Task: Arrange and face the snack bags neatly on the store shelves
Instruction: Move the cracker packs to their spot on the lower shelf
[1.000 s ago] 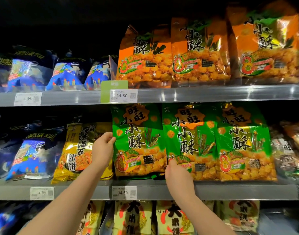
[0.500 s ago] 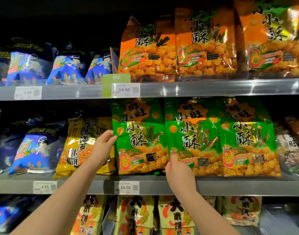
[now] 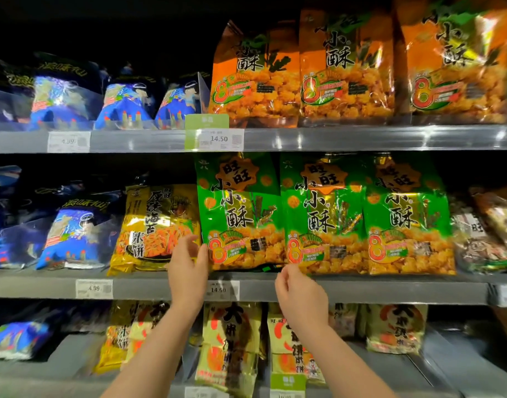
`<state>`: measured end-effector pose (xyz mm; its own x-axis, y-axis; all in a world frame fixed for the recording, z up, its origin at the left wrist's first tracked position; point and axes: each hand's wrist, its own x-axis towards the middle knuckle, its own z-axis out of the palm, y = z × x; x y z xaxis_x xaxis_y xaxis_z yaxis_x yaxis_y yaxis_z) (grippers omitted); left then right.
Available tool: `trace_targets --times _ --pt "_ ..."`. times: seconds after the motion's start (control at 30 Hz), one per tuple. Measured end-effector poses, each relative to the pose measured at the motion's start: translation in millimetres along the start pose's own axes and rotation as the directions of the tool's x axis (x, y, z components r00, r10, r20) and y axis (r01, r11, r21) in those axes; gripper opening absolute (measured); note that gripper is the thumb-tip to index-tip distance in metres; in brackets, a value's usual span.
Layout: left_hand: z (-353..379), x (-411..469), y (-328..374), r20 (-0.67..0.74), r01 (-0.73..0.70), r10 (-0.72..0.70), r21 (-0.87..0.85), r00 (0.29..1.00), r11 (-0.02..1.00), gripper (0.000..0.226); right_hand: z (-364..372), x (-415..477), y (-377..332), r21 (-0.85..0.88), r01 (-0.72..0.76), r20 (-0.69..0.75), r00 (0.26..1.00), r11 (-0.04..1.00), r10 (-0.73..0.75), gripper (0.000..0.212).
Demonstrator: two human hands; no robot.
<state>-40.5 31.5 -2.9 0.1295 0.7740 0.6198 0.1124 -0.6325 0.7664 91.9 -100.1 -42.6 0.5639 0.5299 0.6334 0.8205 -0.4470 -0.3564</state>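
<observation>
At green bag (image 3: pixel 241 214), left hand (image 3: pixel 187 268) touches, open.

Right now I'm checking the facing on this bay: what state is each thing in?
Left green bag: upright, front out, left hand on its lower left edge.
Middle green bag: upright, front out.
Right green bag: upright, front out.
Yellow bag: leaning back.
Left hand: open.
Right hand: loosely curled, holding nothing.

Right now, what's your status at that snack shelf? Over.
Left hand open, thumb against lower left edge of leftmost green snack bag. Right hand loosely curled at middle shelf lip, holding nothing. Three green bags upright, facing out. Nothing in the way.
</observation>
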Motion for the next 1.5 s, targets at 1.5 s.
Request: trace_targets --times 1.5 --pt "34.7 -119.1 -160.5 0.424 0.533 -0.594 0.266 0.684 0.803 0.057 143.8 -69.5 -0.9 0.458 -0.718 0.627 0.679 0.524 0.383 0.076"
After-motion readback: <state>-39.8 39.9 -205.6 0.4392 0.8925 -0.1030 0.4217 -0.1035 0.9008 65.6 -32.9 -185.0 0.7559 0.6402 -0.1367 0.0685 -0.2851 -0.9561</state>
